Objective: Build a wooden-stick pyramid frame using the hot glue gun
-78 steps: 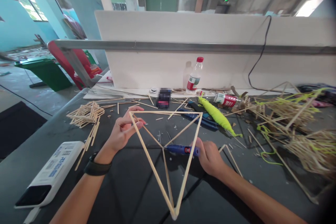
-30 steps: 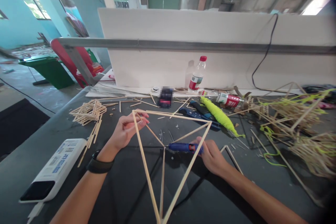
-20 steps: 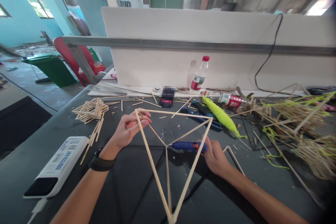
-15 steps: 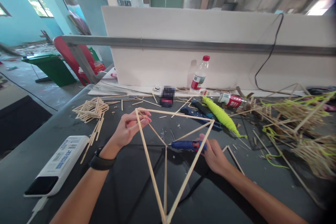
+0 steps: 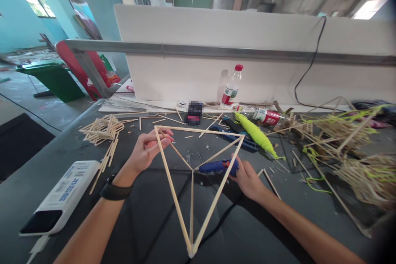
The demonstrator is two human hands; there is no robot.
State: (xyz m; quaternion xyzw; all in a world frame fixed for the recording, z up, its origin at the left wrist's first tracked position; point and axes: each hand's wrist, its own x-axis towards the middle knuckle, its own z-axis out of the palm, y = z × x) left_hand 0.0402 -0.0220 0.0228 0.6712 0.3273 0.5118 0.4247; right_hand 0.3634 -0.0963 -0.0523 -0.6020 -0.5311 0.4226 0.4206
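Observation:
A frame of thin wooden sticks (image 5: pixel 171 181) stands over the dark table: a triangle with inner sticks meeting at one joint. My left hand (image 5: pixel 147 148) pinches a stick near the frame's far left corner, with a black band on the wrist. In my right hand (image 5: pixel 249 178) is a blue glue gun (image 5: pixel 216 166), held behind the frame's right stick. Its nozzle points left and reaches the joint where the inner sticks meet; whether it touches cannot be made out. Part of my right hand's grip is hidden.
A white power bank (image 5: pixel 62 198) with a cable lies at left, near a stick pile (image 5: pixel 103 128). Behind are an upright bottle (image 5: pixel 232 87), a lying bottle (image 5: pixel 268 116), a yellow-green yarn bundle (image 5: pixel 256 132) and blue-handled pliers (image 5: pixel 238 138). Tangled sticks (image 5: pixel 365 177) lie at right.
The glue gun's back end has tilted up slightly, its nozzle still at the inner joint. The whole view has shifted a little, so everything appears further left. Both hands keep their holds.

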